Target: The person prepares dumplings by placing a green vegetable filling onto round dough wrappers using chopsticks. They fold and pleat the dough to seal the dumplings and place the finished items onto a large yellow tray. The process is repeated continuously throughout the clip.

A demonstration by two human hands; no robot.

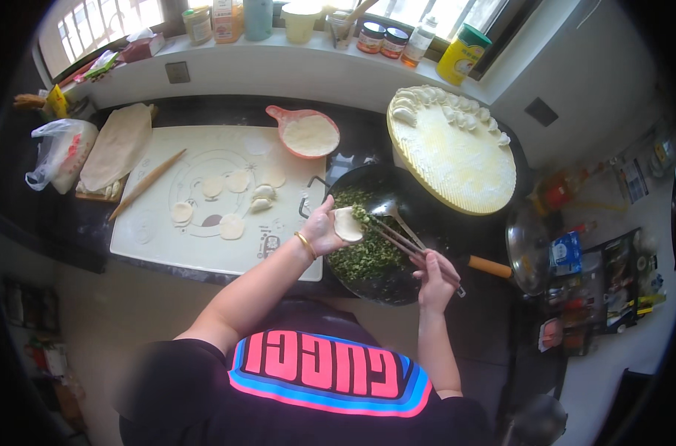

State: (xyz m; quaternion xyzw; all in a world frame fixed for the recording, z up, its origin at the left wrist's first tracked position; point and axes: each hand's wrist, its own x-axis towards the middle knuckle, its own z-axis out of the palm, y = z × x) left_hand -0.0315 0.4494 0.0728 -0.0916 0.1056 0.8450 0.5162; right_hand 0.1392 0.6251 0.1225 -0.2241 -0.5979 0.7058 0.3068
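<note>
My left hand (323,229) holds a round dumpling wrapper (348,224) across its fingers, above the near-left part of a dark wok (397,293). In my right hand (436,279) is a pair of chopsticks (402,241), fingers closed round them. Their tips meet a clump of chopped green filling (361,215) at the wrapper's right edge. More green filling (360,260) lies in the wok, where a metal spatula (406,223) also rests, partly behind the chopsticks.
Left of the wok, a white pastry mat (152,238) bears several wrappers (232,227), folded dumplings (262,197) and a rolling pin (146,185). Behind stands a pink-rimmed scoop of flour (310,135). A round yellow tray (457,167) with dumplings stands at right, near a glass lid (526,253).
</note>
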